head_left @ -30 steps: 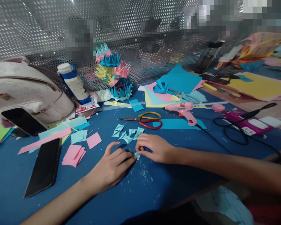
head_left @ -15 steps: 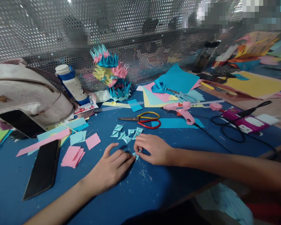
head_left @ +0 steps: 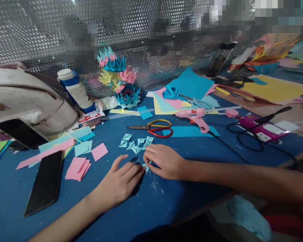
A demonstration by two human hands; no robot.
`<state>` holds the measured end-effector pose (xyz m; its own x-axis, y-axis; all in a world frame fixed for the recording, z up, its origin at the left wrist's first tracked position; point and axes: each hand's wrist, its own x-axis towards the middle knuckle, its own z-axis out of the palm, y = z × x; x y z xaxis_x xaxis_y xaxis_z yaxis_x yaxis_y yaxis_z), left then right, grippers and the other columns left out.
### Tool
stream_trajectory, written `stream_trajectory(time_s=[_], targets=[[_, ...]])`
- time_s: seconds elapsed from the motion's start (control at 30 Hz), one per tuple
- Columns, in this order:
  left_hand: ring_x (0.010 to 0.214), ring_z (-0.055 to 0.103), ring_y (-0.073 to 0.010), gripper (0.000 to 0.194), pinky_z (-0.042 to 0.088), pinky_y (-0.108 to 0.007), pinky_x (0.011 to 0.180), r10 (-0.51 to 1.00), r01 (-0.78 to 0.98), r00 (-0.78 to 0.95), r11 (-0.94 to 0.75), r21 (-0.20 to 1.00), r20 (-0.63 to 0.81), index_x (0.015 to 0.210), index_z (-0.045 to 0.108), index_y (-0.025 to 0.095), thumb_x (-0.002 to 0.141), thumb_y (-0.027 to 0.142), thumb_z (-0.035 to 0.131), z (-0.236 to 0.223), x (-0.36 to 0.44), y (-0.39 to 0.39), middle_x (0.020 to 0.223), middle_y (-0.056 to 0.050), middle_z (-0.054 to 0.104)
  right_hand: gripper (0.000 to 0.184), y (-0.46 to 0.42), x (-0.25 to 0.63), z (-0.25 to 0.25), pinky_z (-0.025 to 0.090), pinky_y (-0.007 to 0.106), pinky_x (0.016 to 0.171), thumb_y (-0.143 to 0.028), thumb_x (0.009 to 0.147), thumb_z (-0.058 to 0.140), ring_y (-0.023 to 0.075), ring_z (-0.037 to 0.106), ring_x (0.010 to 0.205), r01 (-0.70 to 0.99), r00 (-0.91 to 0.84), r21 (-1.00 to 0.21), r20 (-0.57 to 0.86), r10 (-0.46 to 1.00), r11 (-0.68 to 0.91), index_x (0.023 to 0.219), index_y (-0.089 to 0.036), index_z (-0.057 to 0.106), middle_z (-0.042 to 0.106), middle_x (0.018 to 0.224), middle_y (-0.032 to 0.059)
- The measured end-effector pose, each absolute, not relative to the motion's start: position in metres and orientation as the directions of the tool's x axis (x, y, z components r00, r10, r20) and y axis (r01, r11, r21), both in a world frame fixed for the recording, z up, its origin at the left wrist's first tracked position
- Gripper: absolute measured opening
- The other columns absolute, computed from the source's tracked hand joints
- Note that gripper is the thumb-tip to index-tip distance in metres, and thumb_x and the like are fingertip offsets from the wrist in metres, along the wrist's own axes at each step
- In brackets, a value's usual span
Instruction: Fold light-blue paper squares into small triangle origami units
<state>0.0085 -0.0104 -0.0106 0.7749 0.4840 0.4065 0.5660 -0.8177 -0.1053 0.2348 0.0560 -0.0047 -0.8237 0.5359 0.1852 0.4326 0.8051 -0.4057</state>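
Little has moved since the earlier frame: our view drifts slightly while both hands hold their place. Blue tabletop [head_left: 111, 223] stretches from them to its near edge; scissors [head_left: 149, 127] and folded pieces [head_left: 136, 146] line the far side. Our forearms angle inward, low, toward a small light-blue paper [head_left: 146, 168]. Our left hand [head_left: 122, 180], loosely spread, and right hand [head_left: 168, 162], half-curled, meet there; whether either pinches it, we cannot tell.

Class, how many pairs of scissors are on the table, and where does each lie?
2. Red-and-yellow-handled scissors lie beyond the right hand; light-blue-handled scissors lie on coloured sheets behind the pink glue gun. Others may be hidden.
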Motion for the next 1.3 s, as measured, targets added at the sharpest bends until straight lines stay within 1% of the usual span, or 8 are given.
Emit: stream_trajectory(time_s=[0.2, 0.33, 0.53, 0.73, 0.9, 0.97, 1.17, 1.3], targets=[[0.091, 0.059, -0.0181, 0.033, 0.016, -0.046, 0.117, 0.468, 0.562, 0.787, -0.813, -0.154, 0.403, 0.118, 0.065, 0.008, 0.104, 0.011, 0.035, -0.006, 0.011, -0.012, 0.102, -0.008, 0.070, 0.005, 0.057, 0.236, -0.004, 0.034, 0.029, 0.072, -0.016, 0.089, 0.053, 0.0161, 0.048, 0.080, 0.425, -0.833, -0.400, 0.177, 0.524, 0.812, 0.085, -0.017, 0.054, 0.058, 0.088, 0.0035], [0.094, 0.059, -0.0193, 0.036, 0.016, -0.047, 0.117, 0.463, 0.557, 0.797, -0.812, -0.175, 0.387, 0.118, 0.065, 0.008, 0.104, 0.011, 0.032, -0.007, 0.011, -0.013, 0.104, -0.009, 0.069, 0.006, 0.056, 0.235, -0.002, 0.034, 0.029, 0.072, -0.017, 0.090, 0.050, 0.0164, 0.047, 0.079, 0.426, -0.836, -0.395, 0.172, 0.521, 0.814, 0.084, -0.017, 0.054, 0.058, 0.089, 0.0047], [0.097, 0.058, -0.0210, 0.034, 0.015, -0.048, 0.117, 0.485, 0.569, 0.800, -0.800, -0.191, 0.353, 0.123, 0.062, 0.006, 0.102, 0.010, 0.036, -0.008, 0.011, -0.014, 0.106, -0.010, 0.068, 0.006, 0.055, 0.235, -0.002, 0.033, 0.029, 0.071, -0.016, 0.090, 0.050, 0.0167, 0.047, 0.078, 0.425, -0.833, -0.396, 0.182, 0.523, 0.814, 0.085, -0.017, 0.053, 0.058, 0.089, 0.0047], [0.093, 0.060, -0.0193, 0.031, 0.016, -0.047, 0.117, 0.522, 0.598, 0.765, -0.794, -0.113, 0.376, 0.122, 0.062, 0.010, 0.102, 0.012, 0.038, -0.012, 0.009, -0.012, 0.103, -0.007, 0.069, 0.007, 0.060, 0.238, -0.003, 0.035, 0.029, 0.073, -0.019, 0.093, 0.052, 0.0158, 0.049, 0.080, 0.408, -0.833, -0.462, 0.165, 0.529, 0.787, 0.087, -0.017, 0.055, 0.058, 0.089, 0.0034], [0.089, 0.061, -0.0166, 0.028, 0.021, -0.047, 0.115, 0.530, 0.596, 0.732, -0.802, -0.025, 0.428, 0.117, 0.063, 0.013, 0.100, 0.012, 0.041, -0.016, 0.007, -0.008, 0.101, -0.005, 0.071, 0.011, 0.064, 0.239, -0.004, 0.037, 0.029, 0.075, -0.028, 0.095, 0.057, 0.0159, 0.053, 0.083, 0.363, -0.841, -0.547, 0.157, 0.518, 0.754, 0.091, -0.018, 0.059, 0.060, 0.088, 0.0018], [0.089, 0.061, -0.0163, 0.027, 0.021, -0.047, 0.115, 0.537, 0.596, 0.723, -0.803, -0.001, 0.435, 0.117, 0.063, 0.014, 0.099, 0.012, 0.042, -0.017, 0.006, -0.008, 0.102, -0.005, 0.071, 0.012, 0.065, 0.238, -0.004, 0.037, 0.028, 0.074, -0.026, 0.096, 0.055, 0.0153, 0.052, 0.082, 0.344, -0.849, -0.566, 0.153, 0.505, 0.749, 0.089, -0.018, 0.059, 0.059, 0.086, 0.0012], [0.089, 0.062, -0.0166, 0.028, 0.022, -0.049, 0.114, 0.551, 0.594, 0.718, -0.803, 0.037, 0.426, 0.119, 0.062, 0.015, 0.097, 0.011, 0.046, -0.017, 0.004, -0.009, 0.100, -0.005, 0.070, 0.006, 0.062, 0.232, -0.002, 0.034, 0.028, 0.072, -0.016, 0.088, 0.054, 0.0146, 0.049, 0.078, 0.397, -0.828, -0.562, 0.122, 0.547, 0.726, 0.082, -0.018, 0.054, 0.057, 0.082, 0.0005], [0.089, 0.062, -0.0173, 0.028, 0.024, -0.049, 0.113, 0.549, 0.591, 0.718, -0.806, 0.042, 0.427, 0.118, 0.063, 0.014, 0.096, 0.010, 0.045, -0.015, 0.003, -0.009, 0.100, -0.006, 0.070, 0.005, 0.059, 0.229, 0.000, 0.034, 0.028, 0.072, -0.015, 0.086, 0.052, 0.0155, 0.050, 0.079, 0.439, -0.813, -0.535, 0.105, 0.573, 0.721, 0.083, -0.018, 0.053, 0.059, 0.085, 0.0019]])
